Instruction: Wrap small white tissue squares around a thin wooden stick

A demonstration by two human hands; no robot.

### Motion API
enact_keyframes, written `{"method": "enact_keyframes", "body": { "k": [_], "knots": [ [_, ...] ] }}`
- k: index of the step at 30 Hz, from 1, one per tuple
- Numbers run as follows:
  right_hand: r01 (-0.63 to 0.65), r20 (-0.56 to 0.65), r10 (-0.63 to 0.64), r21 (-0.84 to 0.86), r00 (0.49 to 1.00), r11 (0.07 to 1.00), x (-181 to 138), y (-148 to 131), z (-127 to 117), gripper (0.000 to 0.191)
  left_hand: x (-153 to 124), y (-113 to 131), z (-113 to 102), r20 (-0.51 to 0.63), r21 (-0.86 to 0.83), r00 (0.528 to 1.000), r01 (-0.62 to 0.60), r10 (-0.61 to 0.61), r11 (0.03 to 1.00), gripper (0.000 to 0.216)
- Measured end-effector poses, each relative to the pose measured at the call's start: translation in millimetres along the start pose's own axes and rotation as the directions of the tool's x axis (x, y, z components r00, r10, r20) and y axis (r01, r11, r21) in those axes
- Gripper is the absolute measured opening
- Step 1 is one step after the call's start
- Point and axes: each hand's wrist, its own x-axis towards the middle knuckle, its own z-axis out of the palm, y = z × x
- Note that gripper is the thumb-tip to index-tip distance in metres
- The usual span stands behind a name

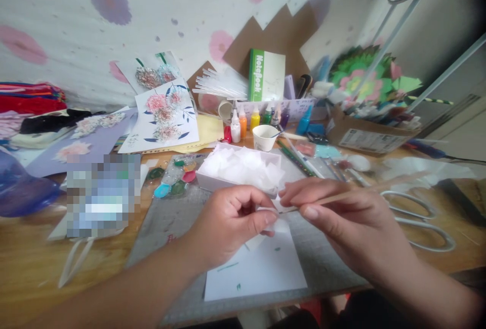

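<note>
My left hand [235,217] is closed, pinching a small thin white piece of paper [281,224] between thumb and fingers. My right hand [349,222] is closed around a thin wooden stick [379,186]; its near end reaches the white piece, and whether it touches is too blurred to tell. Below both hands lies a white sheet [258,276] with a few green paint marks, on a grey mat [167,248]. Just beyond my fingers stands a white box [216,183] filled with loose white paper pieces [243,164].
Large scissors [429,233] lie right of my right hand. Behind the box stand a paper cup [265,139] and several paint bottles [254,116]. A palette with coloured paint wells [178,187] sits left of the box. Flower artwork [167,121] leans at the back left.
</note>
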Motion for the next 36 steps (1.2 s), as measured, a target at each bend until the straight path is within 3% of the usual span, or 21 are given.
{"method": "enact_keyframes", "body": {
  "k": [17, 28, 36],
  "knots": [
    [-0.006, 0.022, 0.007, -0.046, 1.0, 0.999, 3.4, 0.3, 1.8, 0.017, 0.0, -2.0, -1.7, 0.004, 0.122, 0.998, 0.058, -0.059, 0.991, 0.012],
    [-0.028, 0.027, 0.028, -0.021, 0.999, 0.999, 3.4, -1.7, 1.4, 0.014, -0.4, -1.2, -0.9, 0.017, 0.085, 0.996, 0.089, -0.09, 0.992, 0.014],
    [-0.006, 0.045, 0.006, -0.003, 0.999, 1.0, 3.1, -2.9, 1.4, 0.014, 0.0, -0.9, -1.3, 0.064, -0.063, 0.989, 0.136, -0.132, 0.989, 0.017]
  ]
}}
